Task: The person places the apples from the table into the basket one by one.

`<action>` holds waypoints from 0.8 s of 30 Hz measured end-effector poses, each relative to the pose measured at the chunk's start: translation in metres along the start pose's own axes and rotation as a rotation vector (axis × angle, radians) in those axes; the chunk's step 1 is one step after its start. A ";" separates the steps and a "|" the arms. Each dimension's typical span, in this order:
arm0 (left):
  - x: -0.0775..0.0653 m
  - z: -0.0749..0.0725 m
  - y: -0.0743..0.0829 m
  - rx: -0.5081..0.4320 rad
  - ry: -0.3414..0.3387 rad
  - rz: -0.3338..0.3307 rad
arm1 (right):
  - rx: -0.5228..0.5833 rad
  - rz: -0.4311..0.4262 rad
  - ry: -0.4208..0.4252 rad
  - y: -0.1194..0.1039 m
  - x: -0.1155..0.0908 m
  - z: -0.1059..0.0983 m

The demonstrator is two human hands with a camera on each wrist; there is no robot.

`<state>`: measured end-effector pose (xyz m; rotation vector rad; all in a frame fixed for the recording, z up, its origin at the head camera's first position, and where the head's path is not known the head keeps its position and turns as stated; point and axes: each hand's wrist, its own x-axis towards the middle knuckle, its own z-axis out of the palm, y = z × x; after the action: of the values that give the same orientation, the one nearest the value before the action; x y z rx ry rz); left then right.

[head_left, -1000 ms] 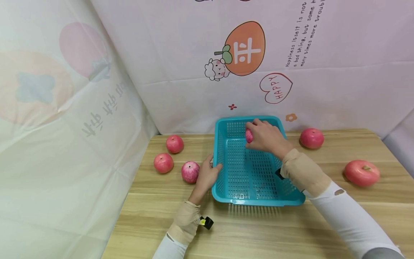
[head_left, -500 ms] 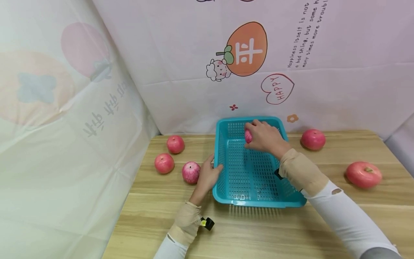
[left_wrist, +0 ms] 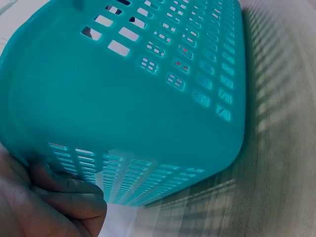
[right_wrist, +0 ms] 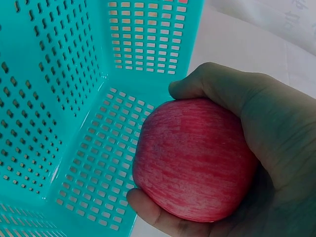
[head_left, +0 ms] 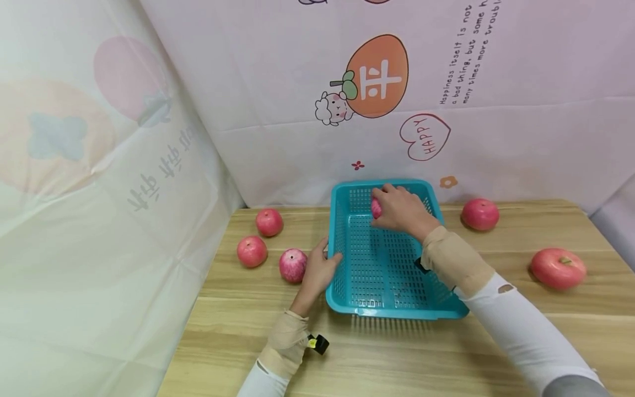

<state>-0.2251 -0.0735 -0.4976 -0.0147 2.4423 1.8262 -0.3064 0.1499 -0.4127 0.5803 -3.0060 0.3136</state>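
Right hand (head_left: 401, 210), back upward, curls its fingers around a rounded, red-streaked apple (right_wrist: 195, 160) over the perforated plastic basket (head_left: 364, 259), right of frame centre; left hand (head_left: 319, 268) grips the basket's left rim.

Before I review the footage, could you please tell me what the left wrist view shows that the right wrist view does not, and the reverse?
Only the left wrist view shows the left hand at the rim of the turquoise basket, and the slatted shadow on the bare table.

Only the right wrist view clearly shows the right hand gripping a red apple, with the basket's inside beyond it. Red specks through the holes in the left view are too small to identify.

Both share the basket and its perforated walls.
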 end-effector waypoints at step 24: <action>0.001 -0.001 0.000 -0.020 0.003 -0.005 | 0.020 -0.003 -0.008 -0.003 0.016 0.011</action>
<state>-0.2258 -0.0744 -0.4973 -0.0250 2.4234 1.8498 -0.3203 0.1393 -0.4218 0.5893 -3.0125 0.3422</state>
